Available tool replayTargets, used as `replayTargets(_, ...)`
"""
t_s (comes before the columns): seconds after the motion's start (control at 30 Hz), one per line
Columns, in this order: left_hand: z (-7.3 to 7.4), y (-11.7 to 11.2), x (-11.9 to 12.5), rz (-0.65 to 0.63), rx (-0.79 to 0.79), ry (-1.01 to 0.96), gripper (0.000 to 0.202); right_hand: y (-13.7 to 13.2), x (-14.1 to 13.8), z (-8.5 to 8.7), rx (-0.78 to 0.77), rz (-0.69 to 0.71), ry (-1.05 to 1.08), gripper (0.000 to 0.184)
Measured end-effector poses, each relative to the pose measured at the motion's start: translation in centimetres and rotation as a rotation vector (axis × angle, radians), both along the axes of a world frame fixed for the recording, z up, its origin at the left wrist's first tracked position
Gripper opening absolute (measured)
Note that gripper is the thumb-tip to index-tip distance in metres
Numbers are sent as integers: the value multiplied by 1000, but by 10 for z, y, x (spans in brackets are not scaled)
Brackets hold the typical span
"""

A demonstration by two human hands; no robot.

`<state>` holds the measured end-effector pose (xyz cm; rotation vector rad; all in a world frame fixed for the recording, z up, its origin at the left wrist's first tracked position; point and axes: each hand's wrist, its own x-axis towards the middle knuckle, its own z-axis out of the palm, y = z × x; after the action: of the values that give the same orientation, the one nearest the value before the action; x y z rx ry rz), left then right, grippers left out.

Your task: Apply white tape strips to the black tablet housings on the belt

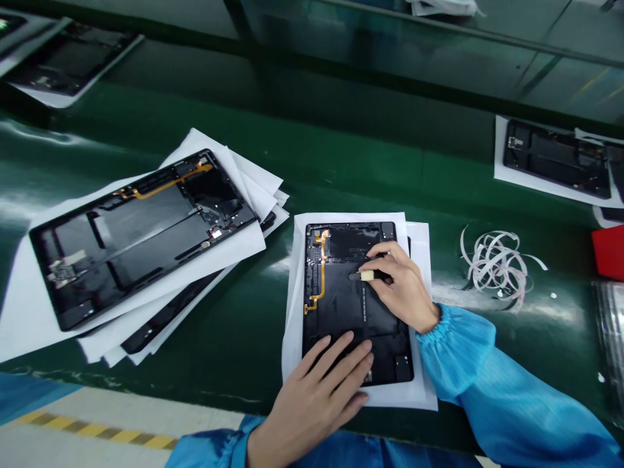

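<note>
A black tablet back shell (341, 305) with an orange flex cable lies on white paper (295, 312) in front of me on the green belt. My left hand (319, 393) rests flat on its near edge, fingers stretched out, holding nothing. My right hand (402, 286) is pinched on a small tool with a pale tip (366, 275) and presses it onto the middle of the shell.
A stack of similar shells (136, 227) on paper sheets lies to the left. Another shell (556, 159) lies far right, one more (68, 58) far left. A heap of peeled white strips (497, 263) and a red box (609, 252) sit at the right.
</note>
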<state>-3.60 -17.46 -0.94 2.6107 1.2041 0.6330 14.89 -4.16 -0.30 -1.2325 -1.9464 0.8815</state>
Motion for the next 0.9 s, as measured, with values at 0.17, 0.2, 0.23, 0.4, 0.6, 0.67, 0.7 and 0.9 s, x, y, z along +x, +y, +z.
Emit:
replayTargets(0.17, -1, 0, 2, 21, -5, -24, 32, 0, 0, 0, 1, 4, 6, 35)
replayTargets(0.2, -2, -1, 1, 28, -5, -16, 34, 0, 0, 0, 1, 2, 4, 35)
replayTargets(0.23, -2, -1, 1, 35, -7, -7, 36, -1, 0, -1, 0, 1, 1, 36)
replayTargets(0.4, -3, -1, 0, 36, -20, 16, 40, -1, 1, 0, 3, -5, 7, 35)
replayTargets(0.6, -1, 2, 2, 21, 9, 14, 39, 3, 5, 4, -40, 3, 18, 27)
replayTargets(0.67, -1, 2, 2, 19, 13, 18, 40, 3, 6, 4, -49, 1, 17, 24)
replayTargets(0.7, -1, 2, 2, 19, 13, 19, 40, 3, 6, 4, -51, 2, 13, 24)
replayTargets(0.9, -2, 0, 0, 18, -5, 19, 39, 1, 5, 1, -21, 28, -2, 29)
